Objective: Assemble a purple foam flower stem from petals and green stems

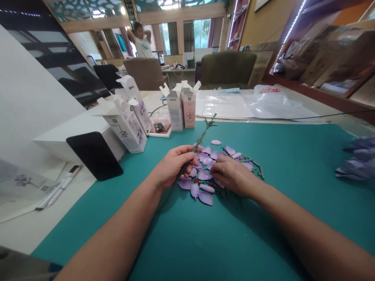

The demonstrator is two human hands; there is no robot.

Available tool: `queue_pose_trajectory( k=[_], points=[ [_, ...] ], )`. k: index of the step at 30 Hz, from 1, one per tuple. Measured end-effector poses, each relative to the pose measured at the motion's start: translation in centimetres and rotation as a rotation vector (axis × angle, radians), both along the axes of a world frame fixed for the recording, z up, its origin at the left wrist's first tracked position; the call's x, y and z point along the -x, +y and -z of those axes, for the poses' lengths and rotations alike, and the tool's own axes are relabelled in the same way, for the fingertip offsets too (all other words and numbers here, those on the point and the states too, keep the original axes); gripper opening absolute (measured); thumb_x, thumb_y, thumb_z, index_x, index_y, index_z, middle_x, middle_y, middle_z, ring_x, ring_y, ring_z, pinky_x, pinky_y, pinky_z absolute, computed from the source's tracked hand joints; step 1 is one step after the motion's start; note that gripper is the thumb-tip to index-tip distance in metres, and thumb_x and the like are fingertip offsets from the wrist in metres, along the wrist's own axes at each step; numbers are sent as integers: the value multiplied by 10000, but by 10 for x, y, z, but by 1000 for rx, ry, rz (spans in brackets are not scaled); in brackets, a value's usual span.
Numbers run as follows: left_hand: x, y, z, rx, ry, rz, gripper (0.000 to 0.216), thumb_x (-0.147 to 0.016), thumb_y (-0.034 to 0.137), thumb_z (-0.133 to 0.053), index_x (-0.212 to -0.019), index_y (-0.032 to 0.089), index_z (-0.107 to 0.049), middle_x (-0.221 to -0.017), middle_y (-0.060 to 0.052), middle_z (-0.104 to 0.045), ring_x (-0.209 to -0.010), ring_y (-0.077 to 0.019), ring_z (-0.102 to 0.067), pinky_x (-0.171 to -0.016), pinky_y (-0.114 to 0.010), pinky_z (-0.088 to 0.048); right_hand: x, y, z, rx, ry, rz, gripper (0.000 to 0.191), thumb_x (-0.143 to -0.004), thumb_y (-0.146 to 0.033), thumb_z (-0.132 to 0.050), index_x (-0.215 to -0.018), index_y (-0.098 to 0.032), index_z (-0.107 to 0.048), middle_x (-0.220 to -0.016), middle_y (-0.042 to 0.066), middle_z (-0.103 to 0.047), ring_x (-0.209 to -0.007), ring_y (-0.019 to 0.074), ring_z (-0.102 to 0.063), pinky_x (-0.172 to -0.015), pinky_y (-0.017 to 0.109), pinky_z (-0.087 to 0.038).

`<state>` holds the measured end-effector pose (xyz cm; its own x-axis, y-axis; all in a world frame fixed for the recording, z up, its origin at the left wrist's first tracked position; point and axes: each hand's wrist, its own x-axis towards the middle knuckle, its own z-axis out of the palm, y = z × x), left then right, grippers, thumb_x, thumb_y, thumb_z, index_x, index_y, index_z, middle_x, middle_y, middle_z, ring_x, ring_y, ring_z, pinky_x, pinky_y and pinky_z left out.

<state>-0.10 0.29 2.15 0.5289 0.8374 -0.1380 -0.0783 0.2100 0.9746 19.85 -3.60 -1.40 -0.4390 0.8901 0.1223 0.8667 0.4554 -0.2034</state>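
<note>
**Q:** I am watching from far away. What is the left hand [174,166] doing?

**A:** It is closed tight around a long green stem [202,136]. The tip of the stem points to 12 o'clock.

**Q:** And the right hand [233,176]?

**A:** Its fingers [218,168] are down in the purple petals [205,198]. I cannot tell if they are holding one.

**Q:** What looks done, and what is left?

**A:** The top of the stem has small green spikes. I see no petals on the stem. Many petals and short green bits [259,171] lie loose on the teal mat [293,156], so lots are left.

**Q:** What else can I see?

**A:** White boxes [124,125] with flower pictures stand at 11 o'clock. A heap of darker purple petals [359,164] lies at 3 o'clock.
</note>
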Motion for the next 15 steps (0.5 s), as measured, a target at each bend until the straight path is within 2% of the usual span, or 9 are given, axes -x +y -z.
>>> queue_pose_trajectory(
  k=[5, 11, 13, 15],
  points=[
    [0, -1, 0, 8, -10, 2, 325, -758, 233, -618, -1062, 117, -620, -639, 10, -571, -413, -44, -439, -373, -161, -334, 17, -4, 0, 108, -60, 38, 191, -856, -224, -534, -804, -170, -710, -835, 64, -637, -780, 165, -552, -637, 256, -355],
    [-2, -1, 3, -3, -20, 20, 313, -755, 251, -625, -1038, 118, -630, -641, 14, -570, -410, -43, -439, -371, -164, -340, 29, -4, 1, 60, -177, 84, 210, -838, -172, -505, -744, -160, -693, -829, 89, -653, -782, 187, -566, -615, 263, -345],
    [-2, -1, 2, -4, -16, 21, 316, -756, 249, -624, -1044, 119, -628, -642, 14, -570, -412, -42, -441, -374, -162, -340, 29, -3, 1, 65, -139, 95, 184, -802, -145, -517, -718, -148, -681, -817, 91, -654, -764, 183, -561, -623, 267, -346],
    [-1, -1, 1, -1, -16, 19, 317, -759, 248, -621, -1049, 121, -626, -645, 14, -569, -414, -41, -439, -374, -160, -336, 26, -1, -1, 132, -11, 141, 134, -758, -137, -544, -700, -148, -664, -771, 66, -647, -702, 160, -543, -609, 262, -345]
  ],
)
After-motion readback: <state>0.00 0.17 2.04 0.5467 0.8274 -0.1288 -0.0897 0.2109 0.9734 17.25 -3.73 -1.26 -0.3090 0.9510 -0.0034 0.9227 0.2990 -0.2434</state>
